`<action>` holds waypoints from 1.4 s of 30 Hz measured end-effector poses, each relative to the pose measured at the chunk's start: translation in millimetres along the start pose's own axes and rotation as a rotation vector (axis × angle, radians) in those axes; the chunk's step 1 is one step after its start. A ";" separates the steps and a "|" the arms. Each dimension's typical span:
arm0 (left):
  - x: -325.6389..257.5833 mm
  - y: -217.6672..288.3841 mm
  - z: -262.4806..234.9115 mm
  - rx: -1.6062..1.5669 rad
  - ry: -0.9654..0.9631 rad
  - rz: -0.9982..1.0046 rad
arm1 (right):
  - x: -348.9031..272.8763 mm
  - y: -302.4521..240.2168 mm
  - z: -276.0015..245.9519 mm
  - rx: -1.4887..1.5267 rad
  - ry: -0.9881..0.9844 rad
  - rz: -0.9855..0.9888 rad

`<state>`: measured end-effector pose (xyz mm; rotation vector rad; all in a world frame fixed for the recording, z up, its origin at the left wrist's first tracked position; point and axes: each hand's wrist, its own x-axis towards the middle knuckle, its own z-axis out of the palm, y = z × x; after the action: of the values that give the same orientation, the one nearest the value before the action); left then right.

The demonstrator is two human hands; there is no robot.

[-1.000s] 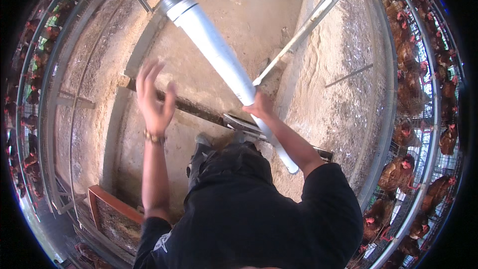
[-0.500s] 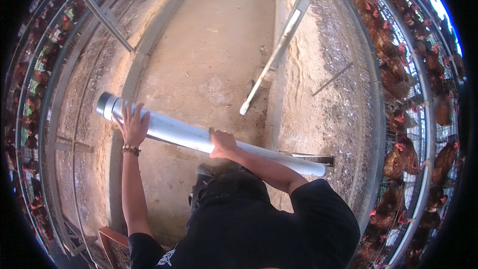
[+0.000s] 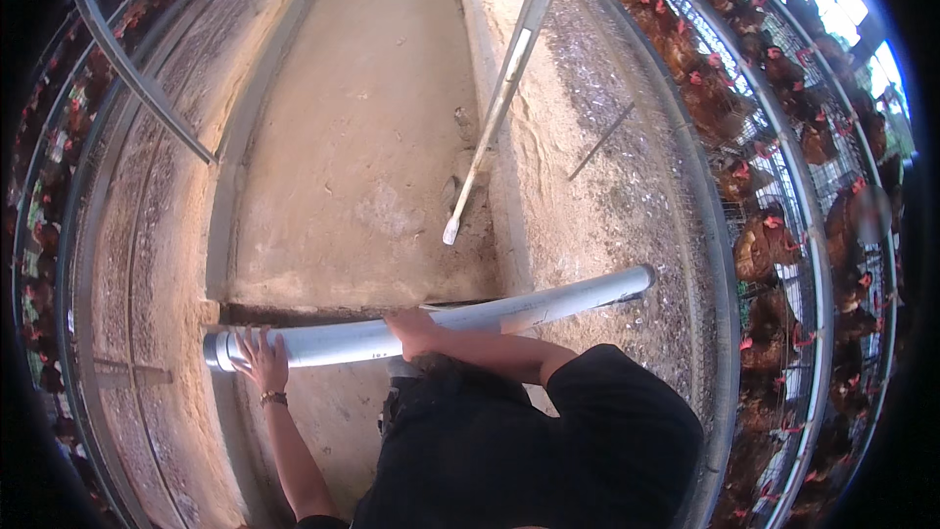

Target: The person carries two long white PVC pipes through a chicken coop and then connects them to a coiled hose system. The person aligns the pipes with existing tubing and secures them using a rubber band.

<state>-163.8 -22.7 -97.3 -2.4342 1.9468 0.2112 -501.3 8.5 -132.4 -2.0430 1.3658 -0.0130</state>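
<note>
A long white pipe (image 3: 338,343) lies across in front of my body, its left end capped by a dark grey band (image 3: 211,351). My left hand (image 3: 262,364), a beaded bracelet at its wrist, is laid over the pipe near that end, fingers spread and curved on its surface. Around the pipe's middle, my right hand (image 3: 413,330) is closed from above, its fingertips hidden behind the far side. The pipe's right end (image 3: 641,279) reaches over the litter-covered strip on the right. Beyond the pipe's left half runs a dark slot (image 3: 284,313) across the floor.
Beyond the slot stretches a brown channel floor (image 3: 352,137) between low concrete edges. A slanting metal post (image 3: 514,69) with a pale rod (image 3: 470,186) comes down ahead. Another metal bar (image 3: 142,83) slants at left. Caged brown hens (image 3: 769,245) line both sides.
The pipe has turned: its left end has come nearer and its right end has gone farther away. Both hands have kept on it, and the dark slot now shows behind it.
</note>
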 end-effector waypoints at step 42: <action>-73.2 88.7 277.9 -1.442 -0.369 -0.192 | -77.3 105.3 -73.6 -0.343 -0.012 0.013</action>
<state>-292.0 55.7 -357.8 -2.6591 1.4694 2.5254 -648.6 10.0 -104.8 -2.3081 1.4529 0.2555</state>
